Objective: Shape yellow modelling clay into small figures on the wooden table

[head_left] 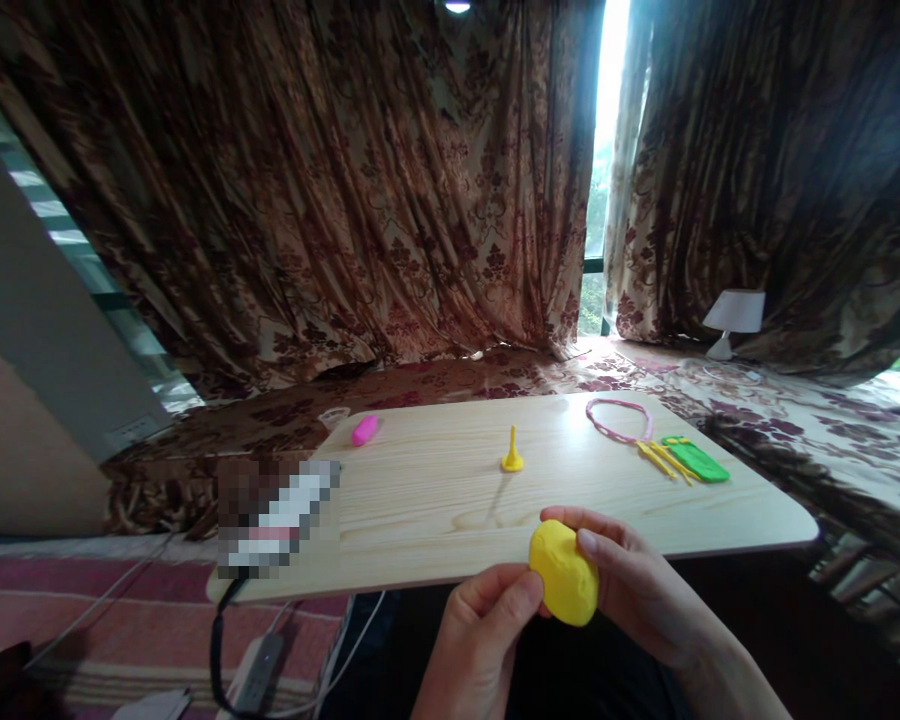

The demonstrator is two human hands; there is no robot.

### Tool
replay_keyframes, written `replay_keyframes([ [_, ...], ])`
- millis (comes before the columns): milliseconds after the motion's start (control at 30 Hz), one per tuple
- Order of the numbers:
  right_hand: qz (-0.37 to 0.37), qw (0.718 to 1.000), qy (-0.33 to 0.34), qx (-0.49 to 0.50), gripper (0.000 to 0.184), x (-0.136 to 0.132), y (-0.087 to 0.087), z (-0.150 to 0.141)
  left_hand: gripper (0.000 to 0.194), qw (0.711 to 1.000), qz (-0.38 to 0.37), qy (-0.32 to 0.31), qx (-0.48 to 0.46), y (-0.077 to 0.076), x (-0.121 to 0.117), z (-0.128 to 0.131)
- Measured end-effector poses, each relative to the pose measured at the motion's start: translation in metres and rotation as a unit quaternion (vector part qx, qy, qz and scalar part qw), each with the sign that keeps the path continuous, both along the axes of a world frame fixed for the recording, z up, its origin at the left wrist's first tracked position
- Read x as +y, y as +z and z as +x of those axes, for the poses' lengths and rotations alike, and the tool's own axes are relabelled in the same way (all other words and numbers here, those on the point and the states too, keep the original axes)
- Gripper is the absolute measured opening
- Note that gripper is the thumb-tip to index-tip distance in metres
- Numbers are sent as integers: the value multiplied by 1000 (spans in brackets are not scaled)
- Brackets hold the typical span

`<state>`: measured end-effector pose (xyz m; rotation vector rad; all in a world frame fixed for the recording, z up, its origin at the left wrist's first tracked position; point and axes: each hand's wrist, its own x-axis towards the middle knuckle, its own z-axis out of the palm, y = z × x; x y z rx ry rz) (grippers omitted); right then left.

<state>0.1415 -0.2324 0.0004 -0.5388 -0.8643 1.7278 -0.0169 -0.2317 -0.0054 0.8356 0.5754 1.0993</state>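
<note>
A flattened lump of yellow modelling clay (pixel 562 575) is held between both hands just off the table's near edge. My left hand (pixel 487 625) pinches its left side between thumb and fingers. On its right side, my right hand (pixel 630 575) grips it with the thumb on the front and the fingers behind. A thin yellow clay post on a round base (pixel 512 455) stands upright in the middle of the table. To the right lies a flat green clay slab (pixel 697 460) with thin yellow clay strips (pixel 664 462) beside it.
The pale wooden table (pixel 420 510) carries a pink clay piece (pixel 364 430) at the back left and a pink braided loop (pixel 619 420) at the back right. A pixelated object (pixel 285 515) sits on the left side. A white lamp (pixel 733 322) stands beyond, by the curtains.
</note>
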Motion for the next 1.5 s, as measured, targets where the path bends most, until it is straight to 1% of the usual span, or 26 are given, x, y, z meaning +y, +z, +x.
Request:
replay_keyframes([
  [167,-3,1000,-2,0,25,0,2,1,13,1000,9,-18,-18,2,0,-2],
  [267,4,1000,-3,-13,26,0,3,0,19,999,5,-24,-29,3,1,-1],
  [333,8,1000,-5,-29,27,1,3,-1,20,999,-5,-22,-23,3,2,-1],
  [433,9,999,-8,-45,26,2,3,-4,16,999,-30,-18,-7,2,3,-1],
  [533,13,998,-8,-53,26,2,3,-6,16,999,-46,-20,-15,1,3,-1],
  [600,16,998,-9,-61,27,2,3,-7,20,998,-46,-33,-26,1,3,0],
  [700,23,995,-32,-93,29,1,2,-7,29,997,-38,-61,-31,0,3,2],
  [767,31,990,-53,-124,29,0,2,-8,30,996,-38,-71,-30,-1,2,3],
  [867,40,985,-69,-153,29,-1,2,-9,30,996,-41,-71,-32,-2,2,4],
  [1100,40,979,-89,-180,29,-3,7,-13,34,996,-38,-70,-50,-1,1,5],
  [1200,46,977,-93,-187,28,-3,6,-13,31,994,-38,-76,-61,0,0,5],
  [1267,49,978,-90,-183,29,-3,5,-13,27,992,-56,-73,-85,1,0,4],
  [1333,46,976,-98,-190,29,-2,5,-12,24,987,-91,-61,-114,3,1,2],
  [1400,65,962,-132,-230,31,-3,6,-10,21,983,-131,-40,-123,3,3,0],
  [1433,96,948,-157,-261,33,-4,6,-9,20,981,-149,-27,-118,4,5,0],
  [1500,192,902,-200,-331,43,-8,7,-8,19,979,-174,-1,-101,3,7,-1],
])
